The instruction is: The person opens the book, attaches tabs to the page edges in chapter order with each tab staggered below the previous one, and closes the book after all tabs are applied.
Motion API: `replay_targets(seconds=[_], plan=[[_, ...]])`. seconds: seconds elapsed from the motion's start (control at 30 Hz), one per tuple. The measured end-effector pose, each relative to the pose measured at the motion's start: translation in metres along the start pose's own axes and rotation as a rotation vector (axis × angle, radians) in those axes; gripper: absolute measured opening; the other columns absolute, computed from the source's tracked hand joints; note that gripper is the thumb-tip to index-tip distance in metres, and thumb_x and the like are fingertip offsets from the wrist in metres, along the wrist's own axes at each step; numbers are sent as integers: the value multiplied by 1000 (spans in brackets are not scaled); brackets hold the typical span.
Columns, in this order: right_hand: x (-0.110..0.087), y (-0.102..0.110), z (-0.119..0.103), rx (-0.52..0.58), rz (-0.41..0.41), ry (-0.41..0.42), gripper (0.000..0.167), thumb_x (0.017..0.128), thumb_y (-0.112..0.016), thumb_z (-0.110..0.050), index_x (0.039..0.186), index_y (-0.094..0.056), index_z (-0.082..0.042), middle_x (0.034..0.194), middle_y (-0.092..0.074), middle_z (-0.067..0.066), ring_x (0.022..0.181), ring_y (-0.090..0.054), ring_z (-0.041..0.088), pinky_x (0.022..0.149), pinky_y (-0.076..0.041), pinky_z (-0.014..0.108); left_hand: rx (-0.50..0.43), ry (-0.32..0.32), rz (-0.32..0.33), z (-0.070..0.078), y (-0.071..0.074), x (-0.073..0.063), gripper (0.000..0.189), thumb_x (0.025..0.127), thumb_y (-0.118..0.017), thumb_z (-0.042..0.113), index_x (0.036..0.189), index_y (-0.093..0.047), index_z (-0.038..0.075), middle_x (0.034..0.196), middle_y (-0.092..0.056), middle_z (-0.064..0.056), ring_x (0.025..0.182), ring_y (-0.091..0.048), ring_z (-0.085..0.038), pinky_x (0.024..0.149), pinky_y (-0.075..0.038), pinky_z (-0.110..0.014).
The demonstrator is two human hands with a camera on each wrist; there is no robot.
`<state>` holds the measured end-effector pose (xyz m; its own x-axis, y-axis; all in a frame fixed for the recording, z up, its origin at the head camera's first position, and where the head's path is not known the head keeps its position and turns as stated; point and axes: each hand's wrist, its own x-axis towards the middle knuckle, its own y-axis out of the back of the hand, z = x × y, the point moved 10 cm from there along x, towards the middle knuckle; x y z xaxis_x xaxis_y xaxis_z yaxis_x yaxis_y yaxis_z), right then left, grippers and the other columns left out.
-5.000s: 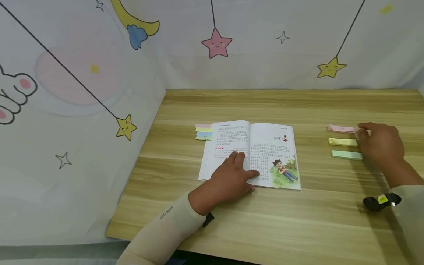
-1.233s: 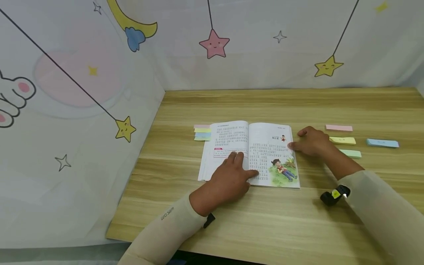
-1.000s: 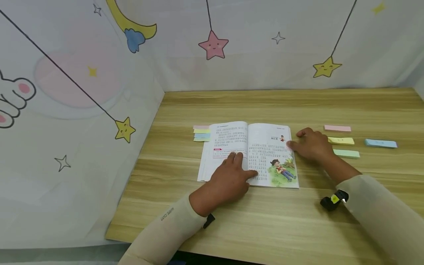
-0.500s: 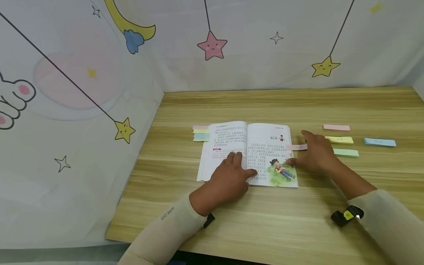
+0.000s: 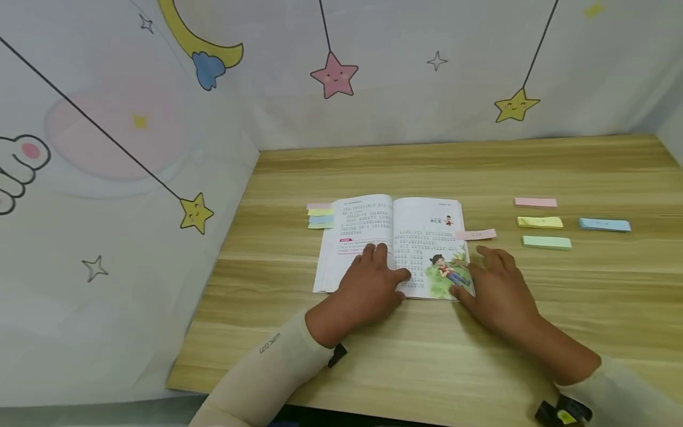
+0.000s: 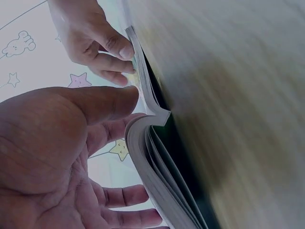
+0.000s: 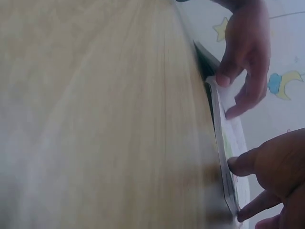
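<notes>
At the left of the head view hangs a pale sheet printed with stars, beside the wooden table. Near the middle of the frame, four paper tabs, pink, yellow, blue and green downwards, stick out from the upper left edge of a book lying spread on the table. Across its lower middle rests the left hand, its grip spread, fingers on the left page and thumb on the right page, holding nothing. A pink strip juts from the right page's edge. Just below it, the right hand has a loosely spread grip around nothing, thumb on the page's lower right corner picture. Further right lie pink, yellow and green sticky notes, stacked downwards in the frame with gaps between. Rightmost is a blue sticky note.
</notes>
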<state>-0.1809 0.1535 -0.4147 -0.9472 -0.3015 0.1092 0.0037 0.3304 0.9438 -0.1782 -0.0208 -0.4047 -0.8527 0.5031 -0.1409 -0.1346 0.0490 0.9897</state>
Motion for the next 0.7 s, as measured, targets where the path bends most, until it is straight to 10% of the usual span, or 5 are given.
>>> replay_targets(seconds=[0.13, 0.3, 0.5, 0.6, 0.7], plan=[[-1, 4, -12, 31, 45, 29, 61, 84, -85, -29, 121, -66, 15, 139, -48, 37, 128, -40, 56, 99, -37, 69, -14, 3, -3, -1, 0, 0, 38, 96, -69, 47, 133, -68, 36, 125, -49, -16, 126, -44, -37, 95, -47, -45], [1, 0, -36, 273, 22, 162, 70, 93, -76, -35, 147, -50, 1, 148, -48, 25, 134, -44, 49, 105, -36, 63, -150, 61, -23, -10, 0, 0, 57, 105, -33, 64, 132, -69, 29, 133, -52, -18, 129, -46, -35, 96, -47, -45], [-7, -4, -73, 356, -19, 455, 66, 97, -72, -30, 152, -45, -9, 151, -48, 10, 138, -45, 33, 108, -37, 53, -424, 231, 36, -32, 12, -2, 72, 104, -25, 69, 99, -73, 15, 88, -67, -1, 79, -64, -19, 63, -50, -38], [-1, 0, -63, 319, 60, 364, 43, 98, -70, -18, 137, -59, -2, 142, -55, 13, 134, -47, 35, 107, -37, 53, -397, 320, 137, -46, 21, -6, 50, 102, -51, 55, 116, -64, 10, 79, -66, -1, 67, -63, -19, 52, -45, -37], [10, 1, -34, 261, 90, 129, 39, 97, -68, -11, 131, -62, 6, 140, -54, 25, 134, -43, 46, 107, -34, 60, -197, 364, 299, -53, 36, -13, 66, 93, -70, 31, 147, -45, 3, 114, -67, -17, 100, -67, -32, 73, -54, -46]])
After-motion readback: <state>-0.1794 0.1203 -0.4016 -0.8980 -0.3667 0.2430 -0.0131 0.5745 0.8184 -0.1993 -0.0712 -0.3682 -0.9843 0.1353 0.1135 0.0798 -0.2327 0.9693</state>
